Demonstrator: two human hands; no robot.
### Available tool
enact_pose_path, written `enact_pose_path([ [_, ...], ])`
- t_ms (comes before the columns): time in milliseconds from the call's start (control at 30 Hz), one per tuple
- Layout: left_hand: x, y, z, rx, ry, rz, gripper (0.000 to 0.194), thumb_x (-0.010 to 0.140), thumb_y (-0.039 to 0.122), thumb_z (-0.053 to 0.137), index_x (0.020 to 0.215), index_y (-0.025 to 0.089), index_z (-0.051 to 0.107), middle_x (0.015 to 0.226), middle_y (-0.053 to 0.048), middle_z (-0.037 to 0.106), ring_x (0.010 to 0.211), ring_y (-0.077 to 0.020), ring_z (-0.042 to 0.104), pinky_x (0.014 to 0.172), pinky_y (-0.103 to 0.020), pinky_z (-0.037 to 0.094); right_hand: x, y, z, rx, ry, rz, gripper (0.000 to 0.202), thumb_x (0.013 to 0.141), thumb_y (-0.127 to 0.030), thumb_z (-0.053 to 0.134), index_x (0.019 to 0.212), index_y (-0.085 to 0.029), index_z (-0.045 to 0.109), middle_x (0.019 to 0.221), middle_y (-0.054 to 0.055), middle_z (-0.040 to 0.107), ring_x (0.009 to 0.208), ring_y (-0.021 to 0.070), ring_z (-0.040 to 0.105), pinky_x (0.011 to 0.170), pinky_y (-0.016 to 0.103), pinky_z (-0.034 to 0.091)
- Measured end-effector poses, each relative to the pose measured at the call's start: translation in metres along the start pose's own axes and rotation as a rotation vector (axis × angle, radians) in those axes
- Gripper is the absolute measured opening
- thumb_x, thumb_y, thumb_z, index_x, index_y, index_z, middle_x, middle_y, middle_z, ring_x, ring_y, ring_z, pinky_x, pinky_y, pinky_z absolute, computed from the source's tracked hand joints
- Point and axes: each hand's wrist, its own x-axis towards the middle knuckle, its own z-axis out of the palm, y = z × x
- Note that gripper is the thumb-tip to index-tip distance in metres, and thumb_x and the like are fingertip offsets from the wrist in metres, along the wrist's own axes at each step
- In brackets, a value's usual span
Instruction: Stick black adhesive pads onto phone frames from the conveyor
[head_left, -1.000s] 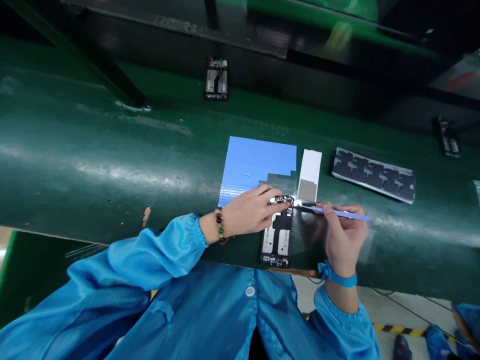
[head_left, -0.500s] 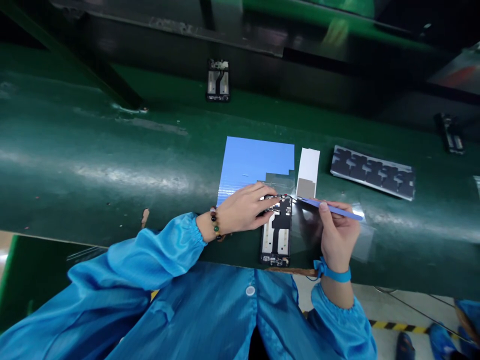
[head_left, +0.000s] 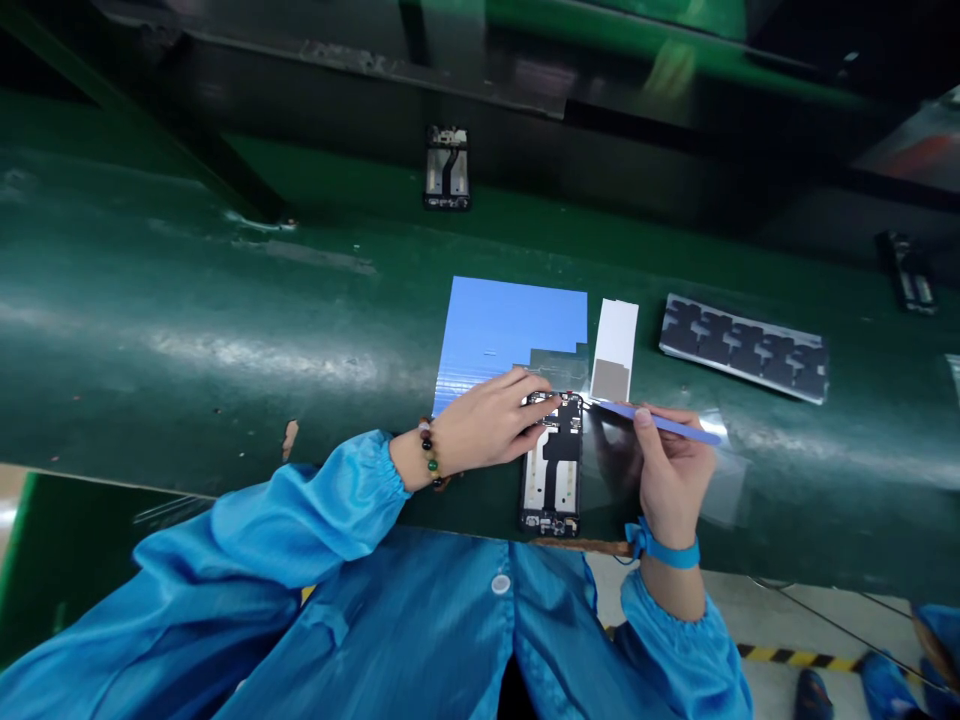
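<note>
An opened phone [head_left: 558,470] lies lengthwise near the table's front edge, its black circuit board and pale inner plate exposed. My left hand [head_left: 491,418], palm down, rests its spread fingers on the phone's upper left part, covering some of the board. In my right hand [head_left: 675,470] is a pair of blue tweezers [head_left: 667,422], held like a pen, its thin tips near the phone's upper right corner. Whether the tips touch the phone or grip anything is too small to tell. Beyond my left fingers lies a blue sheet [head_left: 517,312], partly under a clear film [head_left: 559,368].
A white strip [head_left: 616,330] with a grey end stands right of the blue sheet. Farther right is a stack of clear sheets with black die-cut pieces [head_left: 742,345]. Two more opened phones, one at centre [head_left: 448,168] and one at right [head_left: 909,272], lie toward the back.
Both phones at the back have shifted slightly to the right. The tweezers and my right hand have moved a tiny bit left; my left hand stays on the phone.
</note>
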Motion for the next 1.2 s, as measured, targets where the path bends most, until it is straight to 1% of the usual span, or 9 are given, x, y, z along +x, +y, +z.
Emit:
enact_pose_path([
  [267, 0.007, 0.011, -0.005, 0.205, -0.177, 0.026, 0.056, 0.097, 0.029, 0.064, 0.15, 0.016, 0.052, 0.13, -0.016, 0.06, 0.116, -0.0308, 0.055, 0.098, -0.043, 0.052, 0.0, 0.0, -0.002, -0.024, -0.022, 0.003, 0.035, 0.083, -0.049, 0.086, 0.096, -0.021, 0.071, 0.093, 0.005, 0.079, 0.086, 0.0198, 0.076, 0.082, 0.035, 0.058],
  [467, 0.015, 0.017, -0.007, 0.274, -0.216, -0.005, 0.068, 0.095, 0.039, 0.069, 0.157, 0.022, 0.047, 0.134, -0.015, 0.061, 0.115, -0.0324, 0.057, 0.095, -0.044, 0.052, 0.001, 0.001, -0.003, -0.012, -0.025, 0.01, 0.036, 0.082, -0.049, 0.086, 0.097, -0.02, 0.071, 0.092, 0.005, 0.078, 0.085, 0.0204, 0.074, 0.082, 0.036, 0.056],
  [567, 0.0, 0.03, -0.005, 0.193, -0.194, 0.095, 0.062, 0.096, 0.041, 0.066, 0.154, 0.022, 0.052, 0.148, -0.015, 0.057, 0.125, -0.0319, 0.058, 0.109, -0.049, 0.049, 0.001, 0.0, -0.003, -0.004, 0.009, -0.003, 0.035, 0.083, -0.049, 0.085, 0.096, -0.019, 0.071, 0.089, 0.005, 0.077, 0.082, 0.02, 0.073, 0.081, 0.036, 0.056],
  [700, -0.045, 0.061, 0.007, 0.073, -0.22, 0.269, 0.079, 0.094, 0.067, 0.062, 0.155, 0.017, 0.052, 0.164, -0.015, 0.048, 0.149, -0.0317, 0.047, 0.128, -0.047, 0.037, 0.002, 0.001, -0.002, 0.005, 0.055, -0.018, 0.033, 0.083, -0.048, 0.086, 0.093, -0.02, 0.072, 0.088, 0.003, 0.075, 0.08, 0.0184, 0.071, 0.08, 0.035, 0.056],
  [867, -0.075, 0.078, 0.001, 0.089, -0.039, 0.439, 0.021, 0.101, 0.035, 0.068, 0.118, 0.03, 0.078, 0.138, -0.002, 0.071, 0.126, -0.0166, 0.065, 0.109, -0.029, 0.053, 0.006, 0.006, 0.0, 0.018, 0.136, -0.013, 0.035, 0.081, -0.048, 0.086, 0.094, -0.018, 0.073, 0.089, 0.003, 0.072, 0.08, 0.0177, 0.069, 0.088, 0.04, 0.058],
  [967, -0.051, 0.055, -0.031, 0.039, 0.093, 0.51, 0.02, 0.104, 0.035, 0.063, 0.115, 0.032, 0.079, 0.117, 0.0, 0.076, 0.094, -0.0134, 0.068, 0.079, -0.028, 0.057, 0.01, 0.004, 0.001, 0.13, 0.247, -0.054, 0.034, 0.081, -0.046, 0.087, 0.092, -0.02, 0.07, 0.085, 0.0, 0.068, 0.082, 0.0181, 0.069, 0.097, 0.047, 0.06],
  [1033, -0.016, 0.022, -0.052, 0.039, 0.049, 0.325, 0.026, 0.106, 0.035, 0.059, 0.128, 0.036, 0.074, 0.103, 0.0, 0.074, 0.083, -0.0151, 0.064, 0.07, -0.03, 0.053, 0.012, 0.002, 0.002, 0.26, 0.313, -0.091, 0.033, 0.079, -0.044, 0.088, 0.089, -0.021, 0.066, 0.084, -0.002, 0.066, 0.084, 0.0186, 0.07, 0.105, 0.052, 0.058],
  [1100, 0.031, -0.023, -0.064, 0.032, 0.019, 0.108, 0.03, 0.109, 0.034, 0.053, 0.131, 0.04, 0.071, 0.1, -0.002, 0.07, 0.086, -0.018, 0.063, 0.076, -0.032, 0.054, 0.014, 0.001, 0.002, 0.353, 0.339, -0.109, 0.034, 0.076, -0.042, 0.09, 0.087, -0.022, 0.065, 0.083, -0.003, 0.065, 0.086, 0.019, 0.071, 0.112, 0.056, 0.054],
  [1200, 0.105, -0.096, -0.061, 0.091, 0.06, -0.161, 0.044, 0.107, 0.015, 0.043, 0.139, 0.029, 0.069, 0.126, -0.01, 0.063, 0.114, -0.0237, 0.061, 0.098, -0.039, 0.052, 0.014, 0.0, 0.002, 0.35, 0.319, -0.101, 0.033, 0.077, -0.04, 0.09, 0.087, -0.022, 0.065, 0.083, -0.003, 0.065, 0.087, 0.0196, 0.071, 0.115, 0.057, 0.053],
])
